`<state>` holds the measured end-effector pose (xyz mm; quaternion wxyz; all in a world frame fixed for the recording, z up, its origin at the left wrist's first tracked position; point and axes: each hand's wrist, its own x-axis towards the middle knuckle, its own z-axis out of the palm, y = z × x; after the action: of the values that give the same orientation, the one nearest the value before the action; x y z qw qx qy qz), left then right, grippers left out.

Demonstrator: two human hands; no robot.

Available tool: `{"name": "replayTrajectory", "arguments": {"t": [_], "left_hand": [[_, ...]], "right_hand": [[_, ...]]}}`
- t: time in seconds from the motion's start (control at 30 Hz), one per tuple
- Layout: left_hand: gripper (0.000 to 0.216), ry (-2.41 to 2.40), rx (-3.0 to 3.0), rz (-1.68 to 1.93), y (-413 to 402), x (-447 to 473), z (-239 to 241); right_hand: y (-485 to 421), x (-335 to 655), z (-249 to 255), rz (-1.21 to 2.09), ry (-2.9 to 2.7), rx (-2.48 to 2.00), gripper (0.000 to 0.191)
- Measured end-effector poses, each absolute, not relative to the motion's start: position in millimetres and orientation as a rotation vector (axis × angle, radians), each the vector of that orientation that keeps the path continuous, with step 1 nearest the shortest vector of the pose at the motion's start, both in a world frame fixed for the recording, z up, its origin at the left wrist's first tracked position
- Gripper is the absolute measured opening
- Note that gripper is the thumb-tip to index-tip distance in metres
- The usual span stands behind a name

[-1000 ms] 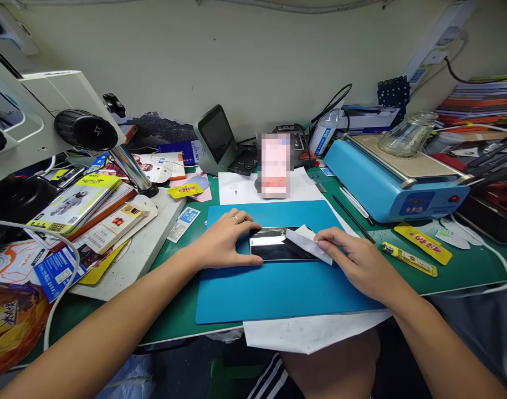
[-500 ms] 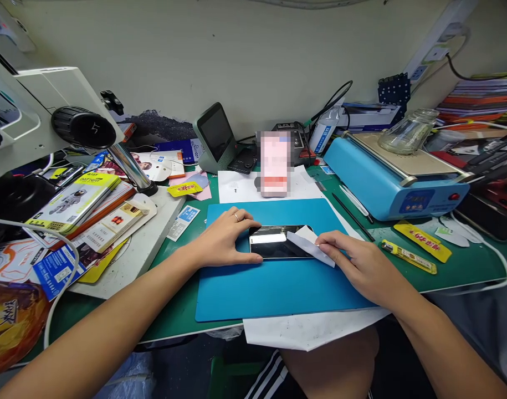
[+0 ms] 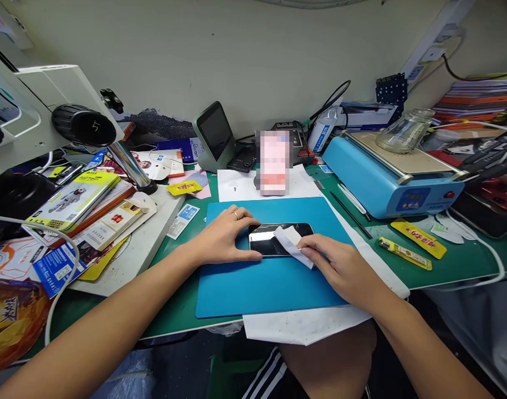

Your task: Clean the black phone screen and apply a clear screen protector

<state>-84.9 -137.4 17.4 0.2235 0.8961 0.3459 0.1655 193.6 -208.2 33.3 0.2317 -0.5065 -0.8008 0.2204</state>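
Observation:
A black phone (image 3: 262, 249) lies flat, screen side up, on a blue work mat (image 3: 253, 293), with a bright reflection across its glass. My left hand (image 3: 225, 238) grips the phone's left end, thumb along the near edge and fingers at the far edge. Pinched in my right hand (image 3: 338, 269) is a folded white wipe or piece of paper (image 3: 290, 239), its flap resting over the right half of the screen. The wipe hides part of the glass.
White paper (image 3: 307, 327) sticks out under the mat. A blue heated plate machine (image 3: 361, 177) with a glass jar (image 3: 406, 131) stands right, near a black pen-like tool (image 3: 351, 215). Left are a microscope (image 3: 85, 124) and stacked boxes (image 3: 72, 199). A pixelated upright screen (image 3: 273, 162) stands behind.
My right hand has slid the white wipe leftward across the phone's screen. The left hand and the phone have stayed in place.

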Motion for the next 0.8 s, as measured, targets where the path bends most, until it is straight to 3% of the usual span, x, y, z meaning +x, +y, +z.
{"name": "replayTrajectory", "arguments": {"t": [0.27, 0.47, 0.8], "left_hand": [[0.071, 0.943, 2.494, 0.479, -136.9, -86.3, 16.1], [0.087, 0.909, 2.494, 0.468, -136.7, -86.8, 16.4], [0.085, 0.911, 2.489, 0.473, -136.0, -87.7, 15.6]], "right_hand": [[-206.3, 164.5, 30.8, 0.653, -2.247, -1.241, 0.021], [-205.8, 150.7, 25.4, 0.660, -2.253, -1.178, 0.020], [-201.1, 145.0, 25.2, 0.617, -2.308, -1.127, 0.019]]}}
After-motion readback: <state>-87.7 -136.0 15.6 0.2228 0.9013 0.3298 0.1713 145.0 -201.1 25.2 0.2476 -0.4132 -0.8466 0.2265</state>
